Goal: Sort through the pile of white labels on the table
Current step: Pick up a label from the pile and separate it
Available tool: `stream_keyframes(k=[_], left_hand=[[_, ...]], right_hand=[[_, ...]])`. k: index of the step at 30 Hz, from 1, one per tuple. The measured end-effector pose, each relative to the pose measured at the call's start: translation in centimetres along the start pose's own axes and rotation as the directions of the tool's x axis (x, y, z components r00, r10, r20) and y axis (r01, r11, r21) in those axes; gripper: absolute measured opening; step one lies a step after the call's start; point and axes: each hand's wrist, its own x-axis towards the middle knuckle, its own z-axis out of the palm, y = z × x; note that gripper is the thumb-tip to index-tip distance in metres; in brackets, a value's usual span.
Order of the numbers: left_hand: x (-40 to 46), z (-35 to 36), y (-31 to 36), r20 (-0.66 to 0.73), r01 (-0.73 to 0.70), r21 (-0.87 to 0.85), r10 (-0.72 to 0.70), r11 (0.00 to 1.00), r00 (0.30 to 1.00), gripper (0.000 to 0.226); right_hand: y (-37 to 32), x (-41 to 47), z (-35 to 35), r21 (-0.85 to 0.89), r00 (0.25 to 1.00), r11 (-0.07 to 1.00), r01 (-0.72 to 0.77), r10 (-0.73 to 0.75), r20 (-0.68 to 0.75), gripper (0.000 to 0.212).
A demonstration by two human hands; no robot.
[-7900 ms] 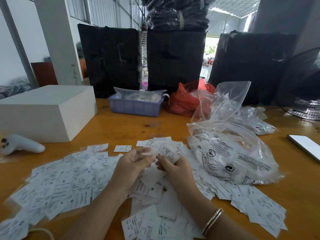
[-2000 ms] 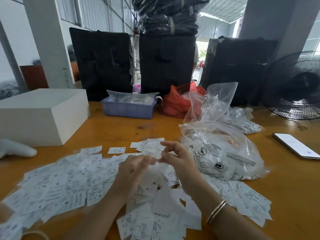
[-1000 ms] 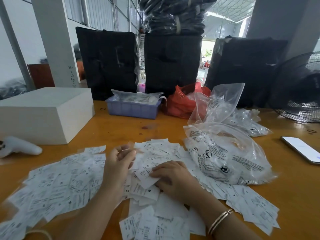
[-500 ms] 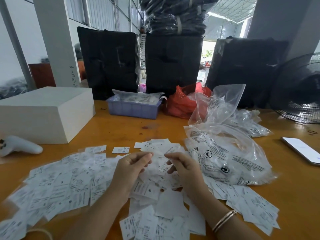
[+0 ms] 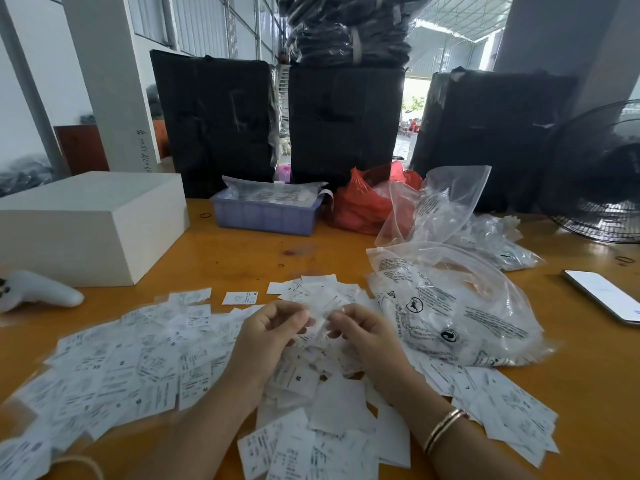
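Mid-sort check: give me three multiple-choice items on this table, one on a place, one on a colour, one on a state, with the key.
1. Where does the smartphone with the lit screen lie?
A. right edge of the wooden table
B. on the white box
C. in the tray

2. What colour is the small plastic tray?
A. green
B. lavender-blue
C. yellow

3. What are both hands doing?
A. resting flat
B. pinching labels
C. lifting the bag

Key: 1 A, it lies right of the clear printed plastic bag. 2 B, its wall is lavender-blue. 3 B, the left hand and right hand pinch white paper labels above the pile.
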Motion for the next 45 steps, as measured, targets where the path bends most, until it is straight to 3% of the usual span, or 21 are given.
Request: stream_keyframes(k=[2,5,7,11,15,19,24,29,37,42,45], left_hand=[[-0.1,0.0,0.0,0.054,0.008,-0.010,-0.007,1.000,0.999,0.012],[-0.5,0.0,0.6,0.170,0.033,-0.011,-0.031,0.999,0.985,0.048],[-0.4,-0.1,0.6,0.217,0.042,0.024,-0.046,0.999,0.975,0.059],[-0.1,-0.4,0.4,0.214,0.062,0.020,-0.065,0.998,0.975,0.031],[-0.1,-0.4,0.2,0.209,0.104,-0.034,-0.095,0.994,0.973,0.030],[0.2,-0.4,0.0,0.134,0.133,-0.124,-0.116,0.983,0.984,0.027],[0.5,-0.7,0.3,0.023,0.163,-0.280,-0.163,0.946,0.986,0.021],[0.4,-0.4,0.3,-0.021,0.132,-0.278,-0.143,0.952,0.989,0.019],[0.4,-0.4,0.3,-0.008,0.112,-0.306,-0.120,0.945,0.993,0.015],[0.5,-0.5,0.3,-0.026,0.127,-0.327,-0.144,0.937,0.989,0.015],[0.5,-0.4,0.3,-0.013,0.133,-0.322,-0.144,0.937,0.989,0.019]], right_hand=[[0.0,0.1,0.0,0.004,1.000,1.000,0.004,-0.004,-0.010,0.020],[0.0,-0.1,0.3,-0.052,1.000,0.999,0.005,-0.004,0.024,0.027],[0.1,-0.1,0.4,-0.072,0.999,0.997,0.013,-0.011,0.032,0.028],[0.5,-0.1,0.5,-0.137,0.999,0.990,0.020,-0.016,0.033,0.027],[0.2,-0.1,0.6,-0.160,1.000,0.987,0.027,-0.027,0.001,0.021],[0.2,0.0,0.0,-0.009,0.993,0.998,0.057,-0.057,-0.101,0.015],[0.8,0.1,-0.4,0.184,0.995,0.982,0.050,-0.032,-0.095,0.051],[0.7,0.0,-0.5,0.224,0.997,0.972,0.068,-0.057,-0.056,0.021],[0.6,-0.3,-0.1,0.171,0.998,0.985,-0.028,0.020,0.052,0.017],[0.4,-0.3,-0.5,0.221,1.000,0.975,0.016,-0.017,0.002,0.016],[0.4,-0.5,-0.2,0.146,0.999,0.989,0.012,-0.016,0.031,0.017]])
